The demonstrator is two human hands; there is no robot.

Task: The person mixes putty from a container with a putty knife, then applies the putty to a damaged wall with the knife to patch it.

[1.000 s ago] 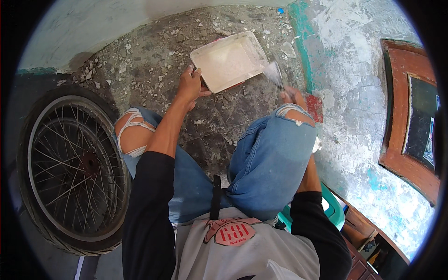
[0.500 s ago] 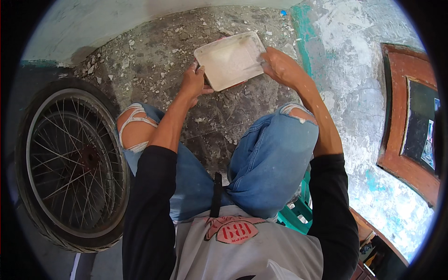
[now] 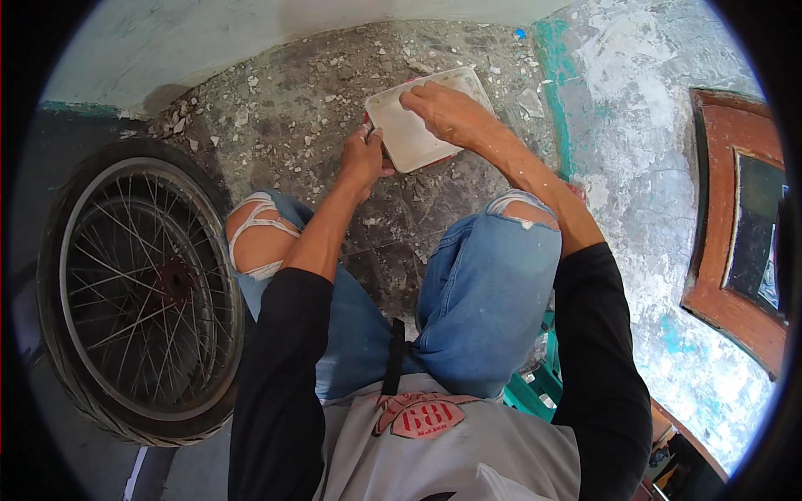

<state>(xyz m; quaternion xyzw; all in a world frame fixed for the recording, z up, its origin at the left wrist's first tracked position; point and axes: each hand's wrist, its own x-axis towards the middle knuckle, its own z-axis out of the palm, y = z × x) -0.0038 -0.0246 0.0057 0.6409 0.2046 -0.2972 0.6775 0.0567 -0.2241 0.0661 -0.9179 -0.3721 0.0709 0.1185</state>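
Observation:
A shallow off-white rectangular tray [image 3: 412, 144] is held out in front of my knees, slightly tilted in view, with bits of red showing at its edges. My left hand [image 3: 364, 159] grips its left side, the thumb over the rim and the fingers beneath. Over the middle of the tray is my right hand [image 3: 447, 115], its fingers curled together and pointing left toward the tray's surface. Whatever those fingers hold, if anything, is hidden by the hand, and I cannot tell whether they touch the tray.
Plaster rubble [image 3: 276, 108] covers the dark floor. Two spoked bicycle wheels [image 3: 63, 275] lean at my left. A peeling wall [image 3: 631, 167] with a brown wooden frame [image 3: 710, 217] stands at right. Part of a green plastic seat [image 3: 530, 395] shows beneath me.
My right hand has moved left from the tray's right edge to over its middle. The tray and my left hand sit slightly further right and lower in view, as does the whole scene.

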